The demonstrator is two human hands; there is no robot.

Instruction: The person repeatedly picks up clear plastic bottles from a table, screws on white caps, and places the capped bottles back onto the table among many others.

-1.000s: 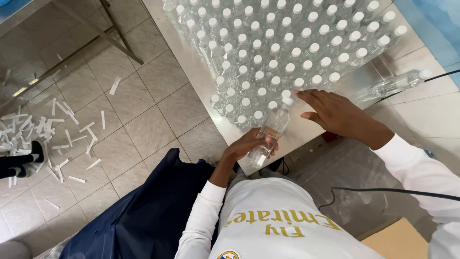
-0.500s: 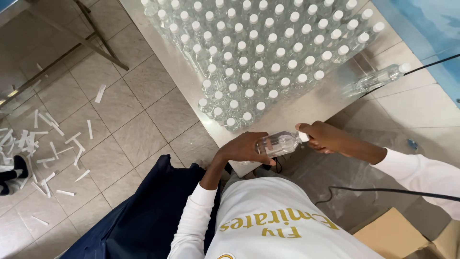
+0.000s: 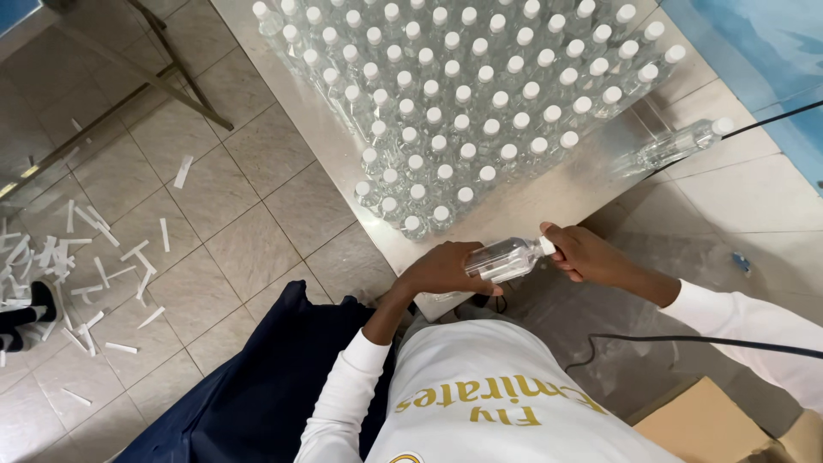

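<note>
The clear plastic bottle (image 3: 506, 259), upright a second ago, now lies sideways in our left hand (image 3: 446, 268) while our right hand (image 3: 581, 253) pinches its white cap (image 3: 546, 246).

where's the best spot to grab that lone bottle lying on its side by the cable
Probably around the middle of the lone bottle, coming from above with fingers across its width. It lies flat, apart from the upright bottles, cap toward the cable, so its long clear side is open while the cap end is narrow.

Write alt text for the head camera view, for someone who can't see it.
A person's left hand holds a clear plastic bottle sideways while the right hand grips its white cap. Behind them, rows of capped bottles stand on a metal table.
</note>
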